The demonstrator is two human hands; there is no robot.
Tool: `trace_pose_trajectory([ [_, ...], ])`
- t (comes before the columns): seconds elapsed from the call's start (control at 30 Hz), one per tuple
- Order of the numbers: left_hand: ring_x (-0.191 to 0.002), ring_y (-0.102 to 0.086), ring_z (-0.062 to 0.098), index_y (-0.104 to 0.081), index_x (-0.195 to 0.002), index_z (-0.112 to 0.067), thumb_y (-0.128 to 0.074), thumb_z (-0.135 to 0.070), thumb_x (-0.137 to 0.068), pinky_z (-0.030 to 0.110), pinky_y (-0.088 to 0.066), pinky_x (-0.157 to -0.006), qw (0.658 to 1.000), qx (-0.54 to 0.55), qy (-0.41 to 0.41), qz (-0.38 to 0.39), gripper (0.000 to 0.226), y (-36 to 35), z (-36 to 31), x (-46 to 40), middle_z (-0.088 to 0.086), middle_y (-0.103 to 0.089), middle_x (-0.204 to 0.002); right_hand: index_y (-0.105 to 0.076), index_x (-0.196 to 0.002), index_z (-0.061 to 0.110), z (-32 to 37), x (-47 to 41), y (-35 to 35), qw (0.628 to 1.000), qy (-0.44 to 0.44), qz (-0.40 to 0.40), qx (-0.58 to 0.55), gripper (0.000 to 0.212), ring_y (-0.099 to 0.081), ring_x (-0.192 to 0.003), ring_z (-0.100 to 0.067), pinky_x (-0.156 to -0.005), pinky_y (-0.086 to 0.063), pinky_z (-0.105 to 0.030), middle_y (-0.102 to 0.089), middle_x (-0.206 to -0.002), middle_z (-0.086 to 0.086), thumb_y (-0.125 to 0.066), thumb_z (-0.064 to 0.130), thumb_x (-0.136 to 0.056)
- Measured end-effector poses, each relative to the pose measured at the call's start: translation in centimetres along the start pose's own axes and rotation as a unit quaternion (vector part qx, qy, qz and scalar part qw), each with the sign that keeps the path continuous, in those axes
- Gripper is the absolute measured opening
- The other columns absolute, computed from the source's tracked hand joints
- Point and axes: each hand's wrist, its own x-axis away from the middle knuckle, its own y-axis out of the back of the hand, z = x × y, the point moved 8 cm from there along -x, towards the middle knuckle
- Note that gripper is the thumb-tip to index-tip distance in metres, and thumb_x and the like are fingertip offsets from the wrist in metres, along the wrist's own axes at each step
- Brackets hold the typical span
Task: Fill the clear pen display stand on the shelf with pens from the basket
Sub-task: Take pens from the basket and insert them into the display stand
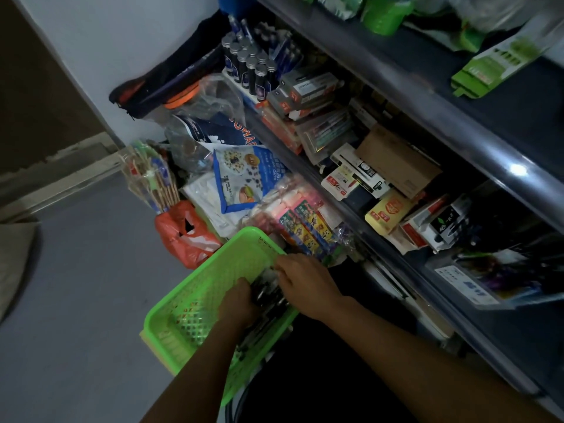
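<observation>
A bright green mesh basket [195,288] sits low in front of the shelf. A bunch of dark pens [270,296] lies along its right side. My left hand [236,303] reaches in from below, fingers curled around the near side of the bunch. My right hand [305,279] comes from the right and grips the far side of the same pens. The clear pen display stand [494,279] is on the shelf at the right, with pens inside and a white label on its front; the picture there is dim and blurred.
The shelf [396,261] holds several stationery boxes [396,161] and small dark bottles [250,68]. Snack and toy packets [302,227], a blue bag [241,178] and an orange plastic bag [183,236] are piled on the floor behind the basket. Grey floor [76,300] lies left.
</observation>
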Motion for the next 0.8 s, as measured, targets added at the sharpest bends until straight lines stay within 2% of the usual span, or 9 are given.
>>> trace_pose_trajectory([
  [0.17, -0.101, -0.058, 0.030, -0.048, -0.088, -0.016, -0.066, -0.039, -0.082, 0.032, -0.042, -0.076, 0.999, -0.005, -0.008, 0.033, 0.030, 0.1, 0.3, -0.3, 0.016, -0.062, -0.110, -0.058, -0.092, 0.007, -0.2, 0.1, 0.0, 1.000, 0.000, -0.007, 0.000, 0.015, -0.057, -0.089, -0.034, -0.072, -0.042, -0.041, -0.064, -0.093, -0.013, -0.046, 0.015, -0.094],
  [0.27, -0.099, -0.060, 0.028, -0.060, -0.100, -0.008, -0.064, -0.032, -0.084, 0.032, -0.042, -0.075, 0.999, 0.013, -0.025, 0.040, 0.029, 0.8, 0.0, -0.3, 0.016, -0.064, -0.108, -0.058, -0.089, 0.007, -0.2, 0.0, 0.2, 1.000, 0.003, -0.012, 0.002, 0.017, -0.058, -0.087, -0.034, -0.069, -0.041, -0.040, -0.063, -0.091, -0.013, -0.045, 0.016, -0.095],
  [0.37, -0.100, -0.059, 0.028, -0.059, -0.105, -0.004, -0.062, -0.027, -0.085, 0.032, -0.042, -0.077, 0.998, 0.023, -0.041, 0.042, 0.031, 1.8, -0.3, -0.3, 0.018, -0.063, -0.109, -0.056, -0.084, 0.009, -0.2, -0.3, 1.0, 1.000, 0.004, -0.028, -0.009, 0.016, -0.057, -0.082, -0.032, -0.064, -0.039, -0.037, -0.059, -0.093, -0.012, -0.047, 0.016, -0.095],
  [0.47, -0.097, -0.061, 0.028, -0.061, -0.104, -0.004, -0.063, -0.026, -0.084, 0.032, -0.042, -0.073, 0.997, 0.032, -0.055, 0.053, 0.030, 2.9, -0.9, 0.0, 0.018, -0.064, -0.105, -0.057, -0.088, 0.009, 0.0, -0.3, 1.9, 0.999, 0.006, -0.033, -0.011, 0.014, -0.055, -0.082, -0.031, -0.063, -0.034, -0.032, -0.056, -0.095, -0.011, -0.047, 0.015, -0.095],
  [0.53, -0.089, -0.062, 0.030, -0.061, -0.099, -0.004, -0.063, -0.020, -0.083, 0.032, -0.041, -0.069, 0.995, 0.050, -0.065, 0.049, 0.022, 4.2, -1.6, 0.4, 0.018, -0.061, -0.092, -0.057, -0.090, 0.008, 0.1, -0.3, 2.5, 0.999, 0.006, -0.038, -0.007, 0.015, -0.055, -0.083, -0.029, -0.064, -0.033, -0.032, -0.058, -0.094, -0.010, -0.045, 0.015, -0.095],
  [0.6, -0.065, -0.060, 0.028, -0.056, -0.091, -0.008, -0.061, -0.012, -0.083, 0.031, -0.041, -0.059, 0.992, 0.102, -0.069, 0.039, 0.010, 5.7, -2.1, 0.9, 0.012, -0.055, -0.075, -0.053, -0.086, 0.011, 0.1, -0.2, 3.1, 0.999, 0.006, -0.043, -0.004, 0.014, -0.054, -0.082, -0.027, -0.065, -0.032, -0.031, -0.058, -0.091, -0.009, -0.043, 0.014, -0.096],
  [0.67, -0.047, -0.053, 0.020, -0.051, -0.094, -0.010, -0.059, -0.006, -0.085, 0.028, -0.045, -0.048, 0.983, 0.168, -0.067, 0.032, 0.013, 7.5, -2.6, 1.3, 0.007, -0.051, -0.067, -0.047, -0.083, 0.016, 0.1, -0.1, 3.6, 0.999, 0.007, -0.045, 0.003, 0.013, -0.053, -0.080, -0.027, -0.065, -0.032, -0.032, -0.056, -0.086, -0.008, -0.042, 0.014, -0.096],
  [0.73, -0.049, -0.054, 0.018, -0.050, -0.100, -0.011, -0.058, -0.005, -0.086, 0.026, -0.046, -0.045, 0.978, 0.191, -0.083, 0.021, 0.018, 9.5, -3.6, 2.0, 0.005, -0.051, -0.070, -0.049, -0.085, 0.015, 0.0, 0.1, 4.4, 0.999, 0.010, -0.052, 0.007, 0.011, -0.053, -0.080, -0.027, -0.065, -0.034, -0.032, -0.055, -0.085, -0.007, -0.043, 0.014, -0.095],
  [0.8, -0.055, -0.054, 0.019, -0.049, -0.100, -0.015, -0.058, -0.005, -0.087, 0.027, -0.048, -0.050, 0.975, 0.193, -0.112, 0.008, 0.019, 11.4, -5.1, 2.7, 0.004, -0.051, -0.073, -0.056, -0.089, 0.012, -0.1, 0.3, 6.0, 0.998, 0.011, -0.068, 0.015, 0.012, -0.055, -0.081, -0.026, -0.065, -0.037, -0.033, -0.061, -0.088, -0.009, -0.046, 0.014, -0.094],
])
